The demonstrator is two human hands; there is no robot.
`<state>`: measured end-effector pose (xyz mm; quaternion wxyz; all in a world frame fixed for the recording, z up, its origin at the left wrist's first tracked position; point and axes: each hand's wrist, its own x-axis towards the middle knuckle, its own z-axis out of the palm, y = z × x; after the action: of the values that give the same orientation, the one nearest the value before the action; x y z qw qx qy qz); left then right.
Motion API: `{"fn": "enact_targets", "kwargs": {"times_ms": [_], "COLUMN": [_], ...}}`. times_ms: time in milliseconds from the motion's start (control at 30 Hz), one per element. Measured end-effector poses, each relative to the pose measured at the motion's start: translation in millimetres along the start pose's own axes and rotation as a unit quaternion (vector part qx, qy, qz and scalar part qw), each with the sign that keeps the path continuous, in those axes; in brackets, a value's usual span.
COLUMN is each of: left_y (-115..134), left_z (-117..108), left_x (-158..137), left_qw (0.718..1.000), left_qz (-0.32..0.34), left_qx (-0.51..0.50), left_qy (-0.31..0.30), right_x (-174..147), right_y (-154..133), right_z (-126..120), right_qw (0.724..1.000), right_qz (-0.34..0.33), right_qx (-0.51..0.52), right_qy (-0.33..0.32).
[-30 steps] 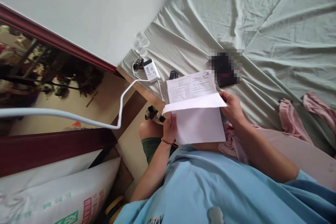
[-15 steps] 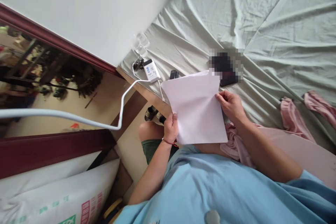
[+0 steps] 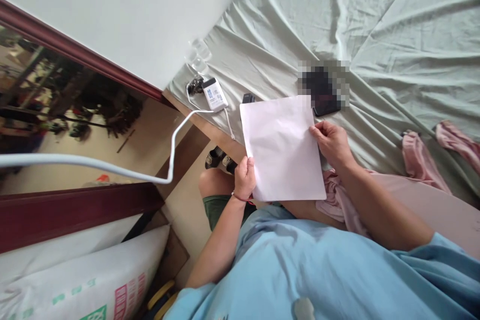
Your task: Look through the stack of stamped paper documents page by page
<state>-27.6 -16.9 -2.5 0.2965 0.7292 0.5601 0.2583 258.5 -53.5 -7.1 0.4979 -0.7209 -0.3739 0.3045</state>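
Note:
A blank white sheet of paper [image 3: 283, 152] is held up over my lap, slightly creased near its middle. My left hand [image 3: 245, 177] pinches its lower left edge, thumb on top. On the opposite side, my right hand [image 3: 332, 143] grips the right edge between thumb and curled fingers. Just beyond the sheet's top right corner lies a dark phone-like object [image 3: 325, 105], partly blurred by pixels. A small black object [image 3: 248, 98] shows past the top left corner, partly hidden by the paper.
A white power bank [image 3: 215, 95] with a cable lies on the grey-green bed sheet [image 3: 375, 75]. Clear plastic cups [image 3: 198, 54] stand by the wall. A thick white arm-like cable [image 3: 93, 162] crosses from the left. Pink cloth [image 3: 420, 160] lies at right; white sacks [image 3: 86, 280] stand lower left.
The paper's top left corner has shifted right and the sheet has flattened, uncovering more bed there. Both hands keep their hold on its edges. The view has shifted slightly.

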Motion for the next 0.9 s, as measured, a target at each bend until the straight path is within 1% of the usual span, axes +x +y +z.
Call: {"fn": "enact_targets", "kwargs": {"times_ms": [100, 233, 567, 900], "left_y": [-1, -1, -2, 1], "left_z": [1, 0, 0, -1], "left_x": [1, 3, 5, 5], "left_qw": [1.0, 0.999, 0.999, 0.999], "left_qz": [-0.008, -0.016, -0.007, -0.012], "left_qx": [-0.012, -0.026, -0.02, -0.008], "left_qy": [0.0, -0.02, -0.033, -0.043], "right_x": [-1, -2, -5, -5], "right_y": [-1, -4, -11, -9], "right_z": [0, 0, -3, -5], "right_qw": [1.0, 1.0, 0.998, 0.997], "right_qz": [-0.001, 0.0, -0.005, -0.001], "right_qx": [-0.008, -0.013, -0.063, -0.073], "right_qy": [0.002, 0.008, 0.012, 0.005]}}
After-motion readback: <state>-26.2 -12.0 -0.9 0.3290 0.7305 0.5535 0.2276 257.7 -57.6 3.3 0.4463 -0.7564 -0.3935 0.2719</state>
